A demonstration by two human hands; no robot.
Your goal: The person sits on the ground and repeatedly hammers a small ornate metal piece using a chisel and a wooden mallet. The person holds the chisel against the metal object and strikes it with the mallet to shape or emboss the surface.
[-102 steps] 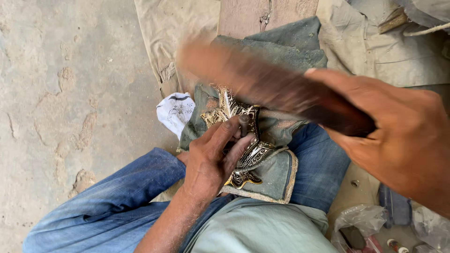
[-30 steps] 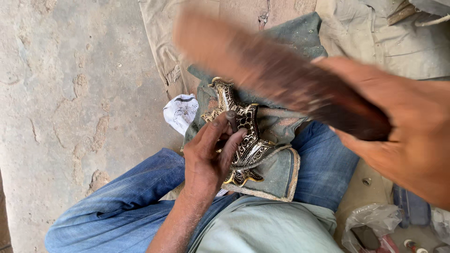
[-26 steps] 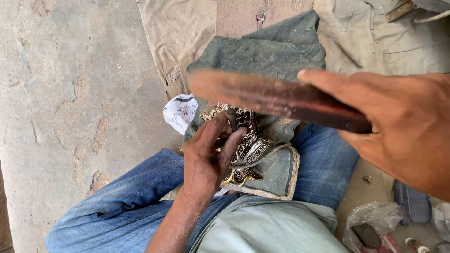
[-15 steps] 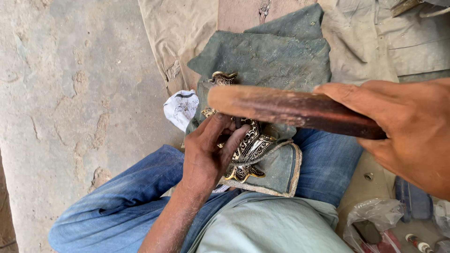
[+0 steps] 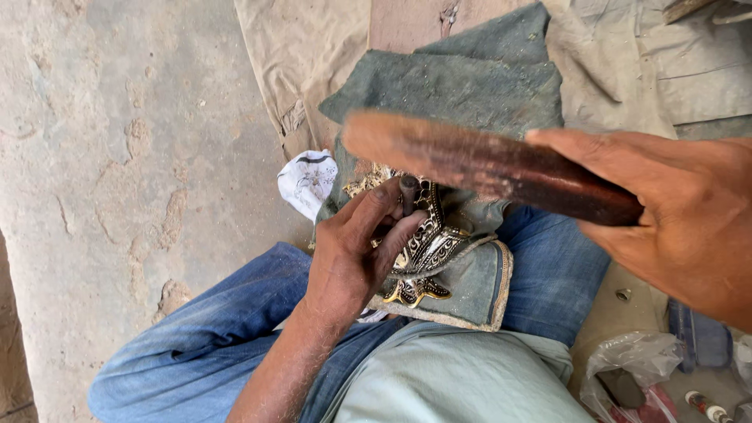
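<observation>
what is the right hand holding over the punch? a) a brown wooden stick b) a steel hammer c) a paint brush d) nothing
a: the right hand grips a brown wooden stick above the punch, which the left hand pinches upright on the ornate metal piece.

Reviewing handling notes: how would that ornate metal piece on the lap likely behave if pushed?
The ornate metal piece looks thin and pierced, so probably light and bendable. It rests on folded cloth padding, so it likely slides little. The left hand pins it, suggesting it shifts when struck.
</observation>
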